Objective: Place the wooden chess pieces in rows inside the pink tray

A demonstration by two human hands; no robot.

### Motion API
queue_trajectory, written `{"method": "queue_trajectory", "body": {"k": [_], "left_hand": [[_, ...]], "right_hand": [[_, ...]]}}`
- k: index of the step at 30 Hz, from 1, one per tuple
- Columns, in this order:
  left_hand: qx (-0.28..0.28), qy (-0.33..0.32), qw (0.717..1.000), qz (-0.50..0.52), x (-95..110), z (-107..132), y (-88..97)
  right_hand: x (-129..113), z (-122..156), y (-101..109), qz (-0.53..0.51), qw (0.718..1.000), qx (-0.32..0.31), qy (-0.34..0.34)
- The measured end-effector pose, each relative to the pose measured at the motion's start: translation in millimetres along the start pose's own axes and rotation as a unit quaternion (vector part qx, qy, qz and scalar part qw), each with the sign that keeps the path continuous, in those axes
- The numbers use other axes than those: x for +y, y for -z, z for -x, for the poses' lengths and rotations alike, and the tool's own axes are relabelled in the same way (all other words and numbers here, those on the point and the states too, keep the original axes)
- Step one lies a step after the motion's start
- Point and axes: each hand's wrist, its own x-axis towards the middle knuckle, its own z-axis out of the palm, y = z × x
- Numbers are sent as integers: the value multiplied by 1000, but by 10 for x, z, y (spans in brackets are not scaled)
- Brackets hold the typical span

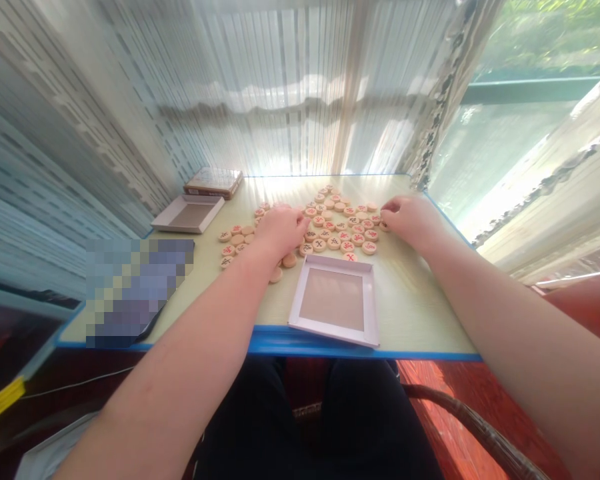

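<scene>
Round wooden Chinese chess pieces [341,227] with red or black characters lie spread over the middle of the table; some are blank side up. My left hand [280,230] is over the left part of the spread, fingers curled down and closed; what is under or in them is hidden. At the right edge of the spread, my right hand [405,217] has thumb and fingers closed at a single Chinese chess piece [384,227], partly covered by the fingertips. An open shallow white box half [371,300] sits at the table's front edge, just below the pieces.
Another shallow box half [163,219] lies at the back left, beside a flat brown box [214,181]. A dark, pixelated device [140,293] rests at the table's left. Curtains [280,87] hang behind the blue-edged table [420,313]. A curved chair arm [460,413] is below right.
</scene>
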Motion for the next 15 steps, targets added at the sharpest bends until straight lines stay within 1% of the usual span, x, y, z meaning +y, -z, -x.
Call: {"method": "queue_trajectory", "body": {"k": [3, 7, 12, 15], "left_hand": [[4, 11, 1000, 0, -16, -15, -14], [5, 8, 1000, -1, -22, -20, -16], [2, 13, 1000, -5, -20, -22, -15], [2, 12, 1000, -8, -23, -25, -17]], "right_hand": [[3, -7, -54, 2, 1000, -6, 18], [8, -16, -92, -3, 999, 12, 31], [-2, -4, -70, -21, 1000, -6, 12], [3, -3, -68, -17, 1000, -13, 16]]}}
